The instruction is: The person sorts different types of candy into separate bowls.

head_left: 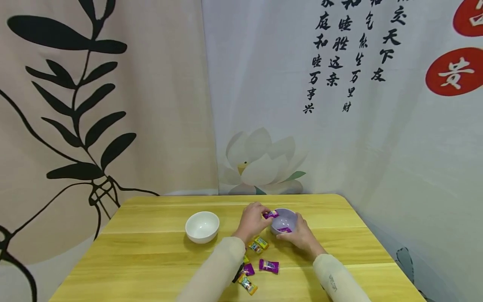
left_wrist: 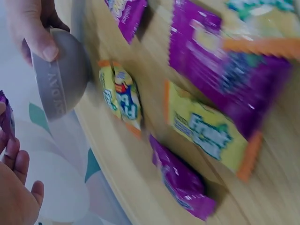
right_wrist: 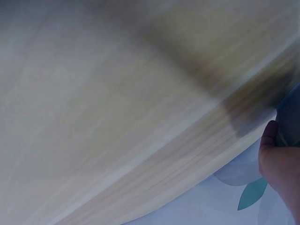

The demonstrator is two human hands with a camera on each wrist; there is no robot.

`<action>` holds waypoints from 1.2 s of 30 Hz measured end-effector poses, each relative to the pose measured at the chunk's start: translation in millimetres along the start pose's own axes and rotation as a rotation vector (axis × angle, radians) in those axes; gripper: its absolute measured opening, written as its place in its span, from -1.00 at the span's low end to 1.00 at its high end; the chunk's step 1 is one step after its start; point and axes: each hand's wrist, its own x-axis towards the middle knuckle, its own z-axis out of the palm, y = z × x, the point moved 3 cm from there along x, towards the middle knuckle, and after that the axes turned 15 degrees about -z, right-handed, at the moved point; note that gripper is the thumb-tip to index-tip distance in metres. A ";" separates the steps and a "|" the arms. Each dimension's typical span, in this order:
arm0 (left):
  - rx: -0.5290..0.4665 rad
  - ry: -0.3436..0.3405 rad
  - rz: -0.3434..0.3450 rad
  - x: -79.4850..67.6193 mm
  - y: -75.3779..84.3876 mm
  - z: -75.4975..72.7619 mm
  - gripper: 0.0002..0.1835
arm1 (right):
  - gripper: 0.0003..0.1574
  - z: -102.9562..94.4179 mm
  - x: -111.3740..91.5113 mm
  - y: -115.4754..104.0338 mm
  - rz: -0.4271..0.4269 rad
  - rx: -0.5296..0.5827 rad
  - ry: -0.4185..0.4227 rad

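My left hand (head_left: 253, 220) pinches a purple-wrapped candy (head_left: 271, 214) at the left rim of a lavender bowl (head_left: 281, 221). In the left wrist view, that candy (left_wrist: 6, 119) shows between the fingertips at the left edge. The right hand (head_left: 302, 238) grips the bowl from its right side, thumb on the near wall. Another purple candy (head_left: 284, 230) lies inside the bowl. At the right edge of the right wrist view, the right hand (right_wrist: 280, 171) holds the bowl (right_wrist: 289, 117), mostly cut off there.
A white bowl (head_left: 202, 235) stands to the left on the wooden table (head_left: 151, 251). Nearer the person lie yellow candies (head_left: 255, 248), a purple candy (head_left: 268, 266) and several more wrapped candies, partly hidden by the left sleeve (head_left: 216, 268). A printed curtain (head_left: 170, 105) hangs behind the table.
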 end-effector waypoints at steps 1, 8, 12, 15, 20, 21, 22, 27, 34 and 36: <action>0.009 0.001 -0.001 0.6 2.1 1.4 -0.70 | 0.51 1.0 -0.1 -0.2 0.004 -0.001 -0.003; 0.084 -0.001 -0.028 5.2 11.7 6.0 -0.69 | 0.41 7.6 1.7 -3.1 -0.023 0.013 0.012; 0.107 -0.001 -0.049 6.5 12.8 6.5 -0.69 | 0.48 11.2 0.4 -5.8 -0.004 0.016 -0.007; 0.134 -0.009 -0.051 6.8 13.8 5.9 -0.65 | 0.52 13.0 0.3 -5.8 -0.005 -0.003 -0.017; 0.142 -0.064 -0.056 5.3 14.4 4.2 -0.47 | 0.41 10.7 1.8 -6.1 -0.028 -0.005 0.019; 0.141 -0.073 -0.057 4.8 14.0 3.6 -0.46 | 0.38 9.9 2.0 -6.2 -0.035 -0.002 0.026; 0.135 -0.079 -0.054 4.4 13.4 3.0 -0.46 | 0.36 9.2 2.3 -6.1 -0.034 0.007 0.031; 0.137 -0.070 -0.020 4.9 7.1 -0.5 -0.50 | 0.36 5.6 2.4 -4.3 -0.037 0.014 0.031; 0.118 -0.085 0.005 2.7 -2.8 -6.4 -0.51 | 0.50 2.2 0.9 -0.6 -0.011 0.014 0.015; 0.099 -0.093 0.003 -0.5 -5.7 -8.1 -0.52 | 0.52 2.1 1.0 0.9 -0.001 0.012 0.011</action>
